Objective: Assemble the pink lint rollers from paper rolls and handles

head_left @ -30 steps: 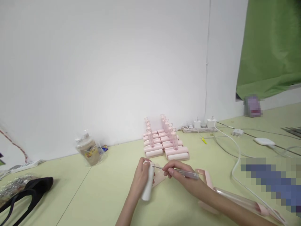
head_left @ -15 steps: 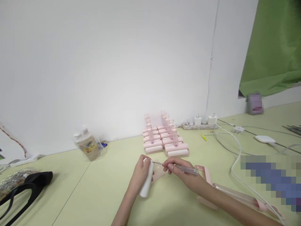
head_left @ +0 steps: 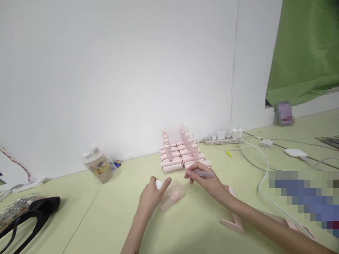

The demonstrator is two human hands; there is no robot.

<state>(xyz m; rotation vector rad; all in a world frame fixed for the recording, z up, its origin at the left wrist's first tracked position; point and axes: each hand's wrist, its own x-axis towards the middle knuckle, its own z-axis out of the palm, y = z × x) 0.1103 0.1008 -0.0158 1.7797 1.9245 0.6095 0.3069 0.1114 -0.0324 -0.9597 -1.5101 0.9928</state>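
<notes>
My left hand (head_left: pixel 152 195) is closed round a white paper roll (head_left: pixel 159 184), most of which the palm hides. Its thumb sticks up to the right. My right hand (head_left: pixel 201 178) pinches a slim pen-like tool (head_left: pixel 205 173) with a translucent handle and a thin tip pointing left; its exact kind is unclear. A gap separates the tool from the roll. Just right of my left hand lies a pale pink, partly see-through flat piece (head_left: pixel 173 195). Under my right forearm lies a pink lint-roller frame (head_left: pixel 234 225), partly covered.
Pink lint rollers (head_left: pixel 172 164) with heart-topped handles stand in two rows by the wall. Behind them on the right is a power strip (head_left: pixel 224 141) with chargers; a white cable (head_left: pixel 261 190) curls forward. A bagged drink cup (head_left: pixel 99 165) and black straps (head_left: pixel 34 211) are left.
My right hand has drawn the tool up and away from the roll. My left hand has shifted left and turned, covering more of the roll and revealing the pale pink piece.
</notes>
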